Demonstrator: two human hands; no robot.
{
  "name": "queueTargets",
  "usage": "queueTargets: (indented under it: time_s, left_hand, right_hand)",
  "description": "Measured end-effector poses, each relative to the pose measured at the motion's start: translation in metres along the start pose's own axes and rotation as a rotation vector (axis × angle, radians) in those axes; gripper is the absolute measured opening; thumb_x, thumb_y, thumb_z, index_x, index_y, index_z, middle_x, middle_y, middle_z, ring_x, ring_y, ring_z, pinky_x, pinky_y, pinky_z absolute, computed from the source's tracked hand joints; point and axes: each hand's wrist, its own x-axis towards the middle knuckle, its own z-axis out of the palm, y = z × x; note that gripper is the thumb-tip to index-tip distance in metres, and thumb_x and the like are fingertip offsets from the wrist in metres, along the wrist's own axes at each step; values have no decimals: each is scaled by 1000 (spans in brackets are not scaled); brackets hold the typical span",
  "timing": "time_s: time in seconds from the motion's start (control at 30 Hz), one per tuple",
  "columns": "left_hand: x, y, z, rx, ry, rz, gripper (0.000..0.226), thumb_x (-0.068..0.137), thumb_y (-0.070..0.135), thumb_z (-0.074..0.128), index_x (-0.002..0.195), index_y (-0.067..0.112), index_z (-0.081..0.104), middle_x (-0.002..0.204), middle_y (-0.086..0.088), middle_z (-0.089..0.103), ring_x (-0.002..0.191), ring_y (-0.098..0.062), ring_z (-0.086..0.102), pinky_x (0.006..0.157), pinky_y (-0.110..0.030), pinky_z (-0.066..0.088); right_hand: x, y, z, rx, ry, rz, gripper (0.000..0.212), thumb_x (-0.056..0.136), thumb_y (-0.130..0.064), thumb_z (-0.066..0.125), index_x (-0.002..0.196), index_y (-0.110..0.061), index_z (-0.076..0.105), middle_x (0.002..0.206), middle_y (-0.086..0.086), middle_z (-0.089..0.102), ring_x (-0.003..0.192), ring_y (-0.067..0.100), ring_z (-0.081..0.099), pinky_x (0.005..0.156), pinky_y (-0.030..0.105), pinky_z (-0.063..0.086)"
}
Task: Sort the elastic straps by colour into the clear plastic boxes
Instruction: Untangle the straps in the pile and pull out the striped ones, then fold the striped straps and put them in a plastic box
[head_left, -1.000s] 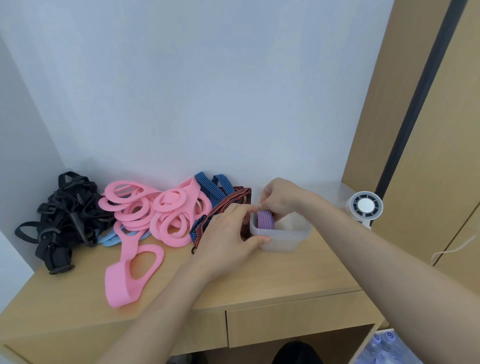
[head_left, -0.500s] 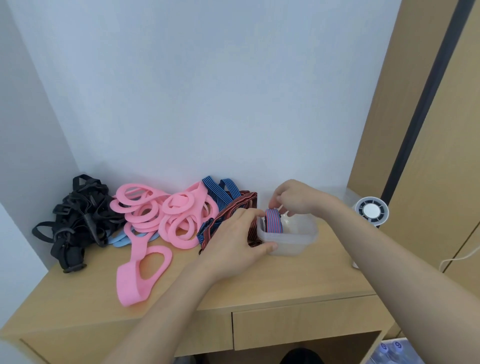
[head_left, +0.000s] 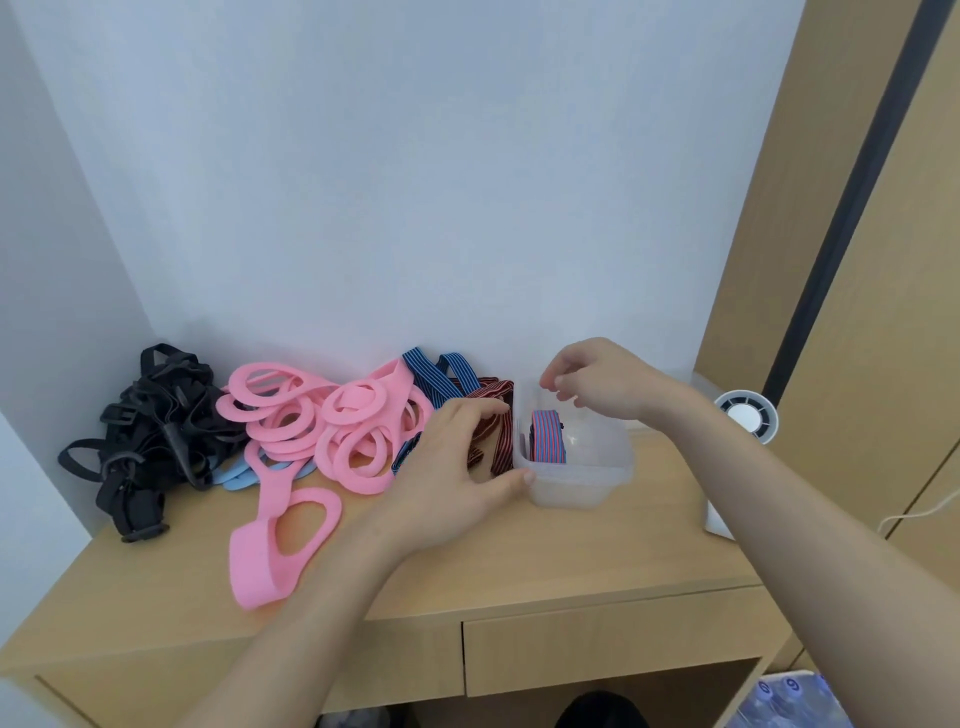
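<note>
Head view: the table (head_left: 571, 561) carries a heap of pink straps (head_left: 322, 431) left of the left grip (head_left: 457, 457) and, farther left, black straps (head_left: 150, 431). The clear box (head_left: 582, 483) sits under the right grip (head_left: 597, 384), whose loosely curled fingers hold nothing. The left grip, fingers relaxed and apart, touches the box's near corner with its thumb. Inside the box stands a red-and-blue striped strap (head_left: 548, 441).

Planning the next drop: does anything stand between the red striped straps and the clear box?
Partly. The left hand lies over the red striped straps, its thumb against the clear box, and the right hand hangs over the box's open top. No lid is on it; one red-and-blue strap sits inside.
</note>
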Motion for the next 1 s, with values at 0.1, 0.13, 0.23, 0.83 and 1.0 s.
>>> queueTargets:
  time_s: [0.1, 0.13, 0.23, 0.83, 1.0]
  left_hand:
    - [-7, -9, -13, -16, 79, -5, 50, 88, 29, 75, 132, 33, 52, 130, 21, 50, 127, 4, 41, 99, -3, 27]
    - [-10, -13, -18, -21, 116, -12, 45, 89, 26, 73, 127, 37, 53, 127, 23, 51, 124, 7, 41, 97, -2, 27]
    - [-18, -28, -24, 33, 217, -41, 41, 90, 18, 69, 117, 44, 51, 119, 27, 51, 118, 13, 40, 93, 0, 26]
    - [-18, -85, -39, 327, 228, -230, 38, 87, 11, 54, 119, 29, 63, 114, 8, 67, 111, -17, 57, 81, -33, 46]
    - [-15, -88, -57, 247, 306, -309, 36, 87, 5, 52, 115, 22, 65, 110, 9, 68, 106, -15, 59, 82, -32, 45]
  right_hand:
    - [-13, -16, 7, 41, 81, -70, 26, 94, -5, 52, 87, -22, 70, 101, 1, 71, 99, 17, 67, 78, 28, 52]
    - [-18, -22, 12, 47, 107, -96, 27, 93, -5, 52, 86, -24, 70, 97, -1, 71, 96, 16, 66, 77, 27, 51]
    - [-32, -39, 35, 65, 183, -158, 27, 91, -5, 52, 86, -23, 72, 89, -4, 71, 80, 11, 64, 71, 26, 47]
    - [-92, -32, 192, -205, 394, -269, 41, 77, -17, 47, 115, -21, 61, 135, 7, 45, 123, 28, 46, 101, 40, 46]
    - [-75, -43, 184, -263, 271, -146, 47, 88, -21, 46, 133, -29, 54, 151, 7, 38, 140, 28, 33, 115, 41, 31]
